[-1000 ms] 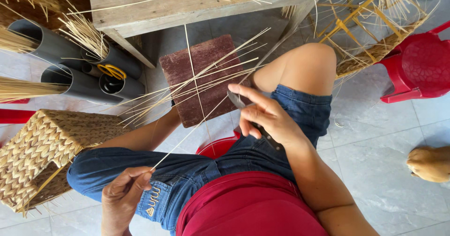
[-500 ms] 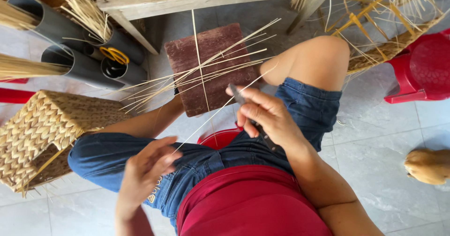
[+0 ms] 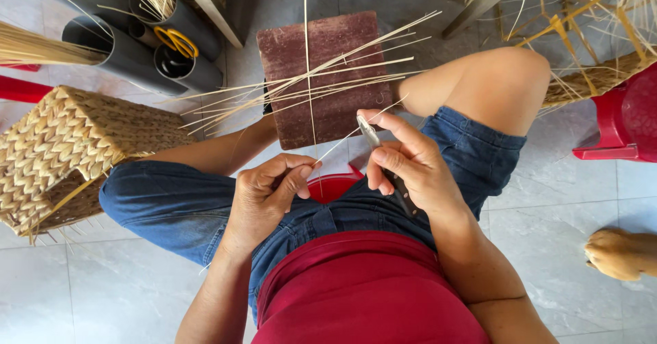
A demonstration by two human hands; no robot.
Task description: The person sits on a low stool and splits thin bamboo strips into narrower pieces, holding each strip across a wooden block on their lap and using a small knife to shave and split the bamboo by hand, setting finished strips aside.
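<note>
Hands over lap, seated person | left hand (image 3: pixel 263 193) pinches thin straw strip (image 3: pixel 342 139) near its end | right hand (image 3: pixel 404 163) grips small knife (image 3: pixel 369 133), blade against strip | step: likely shaving strip | next calls for steady pull | straw bundle (image 3: pixel 301 87) on far brown block (image 3: pixel 328 77)
</note>
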